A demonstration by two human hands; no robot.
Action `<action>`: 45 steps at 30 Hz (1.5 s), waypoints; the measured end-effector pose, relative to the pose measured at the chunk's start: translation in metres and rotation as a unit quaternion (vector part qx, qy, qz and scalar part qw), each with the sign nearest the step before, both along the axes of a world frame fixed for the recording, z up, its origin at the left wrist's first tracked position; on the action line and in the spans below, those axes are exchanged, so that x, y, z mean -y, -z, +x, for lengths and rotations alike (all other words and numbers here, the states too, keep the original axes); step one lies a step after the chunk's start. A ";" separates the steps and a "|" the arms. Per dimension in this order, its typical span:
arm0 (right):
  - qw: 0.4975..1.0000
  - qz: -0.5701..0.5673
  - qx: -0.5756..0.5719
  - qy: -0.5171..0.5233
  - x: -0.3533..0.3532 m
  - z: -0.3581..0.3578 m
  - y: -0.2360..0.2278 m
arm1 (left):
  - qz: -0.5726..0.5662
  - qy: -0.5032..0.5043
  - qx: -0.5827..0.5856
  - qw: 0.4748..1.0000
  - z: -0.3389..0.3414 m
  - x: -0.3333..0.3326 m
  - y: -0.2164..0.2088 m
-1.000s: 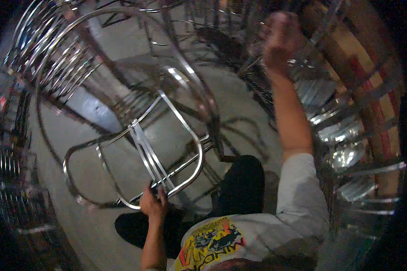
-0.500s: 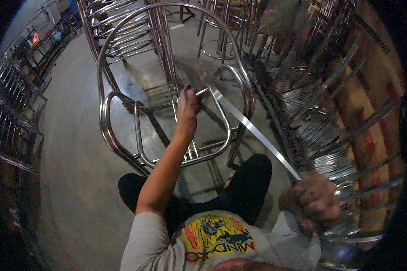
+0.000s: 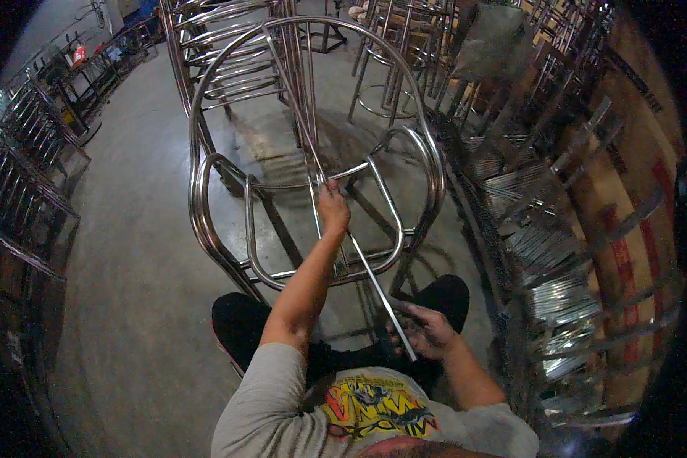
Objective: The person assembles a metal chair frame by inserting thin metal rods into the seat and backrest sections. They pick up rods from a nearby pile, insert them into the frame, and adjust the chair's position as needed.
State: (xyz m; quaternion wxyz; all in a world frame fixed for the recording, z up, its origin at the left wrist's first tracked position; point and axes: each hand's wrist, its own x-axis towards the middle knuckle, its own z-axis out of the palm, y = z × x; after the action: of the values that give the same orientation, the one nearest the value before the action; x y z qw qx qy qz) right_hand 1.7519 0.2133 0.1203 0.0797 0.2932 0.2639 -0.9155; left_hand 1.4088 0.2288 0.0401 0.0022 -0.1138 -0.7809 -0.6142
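Note:
A round-backed chair frame of shiny bent metal tube (image 3: 201,191) stands before me on the floor. My left hand (image 3: 333,208) reaches into it and is closed round a long, thin metal bar (image 3: 374,278), near the rear rail of the seat frame (image 3: 349,172). The bar slants down toward my lap. By its lower end is my right hand (image 3: 429,333), palm partly turned up and fingers loosely apart, with the bar crossing in front of the fingers. Beyond my left hand the bar appears to run on up toward the top of the hoop.
Stacked metal frames (image 3: 237,65) stand behind the chair, with stools (image 3: 389,95) farther right. Chair frames (image 3: 27,164) line the left side. On the right lie bundles of bright metal pieces (image 3: 553,305) beside brown cardboard (image 3: 626,252). My knees (image 3: 443,298) flank the chair's front.
My right hand has come inward from the far right, loosening from a fist. The bar has swung to a steeper slant. My left hand is slightly lower in view.

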 end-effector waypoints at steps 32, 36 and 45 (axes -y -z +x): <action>0.962 0.261 0.053 -0.058 -0.061 -0.129 0.040 | -0.428 0.176 -0.190 0.866 -0.009 0.012 0.045; 0.968 0.241 0.058 -0.044 -0.057 -0.131 0.038 | -0.419 0.166 -0.203 0.869 -0.010 0.012 0.052; 0.967 0.251 0.039 -0.013 -0.054 -0.142 0.055 | -0.422 0.025 -0.260 0.868 -0.010 0.012 0.057</action>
State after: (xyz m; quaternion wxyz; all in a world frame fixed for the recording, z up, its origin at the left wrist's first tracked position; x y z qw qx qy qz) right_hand 1.6103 0.2670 0.0658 0.0254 0.3361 0.4859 -0.8064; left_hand 1.3986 0.2168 -0.0172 0.1415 -0.2791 -0.9337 -0.1743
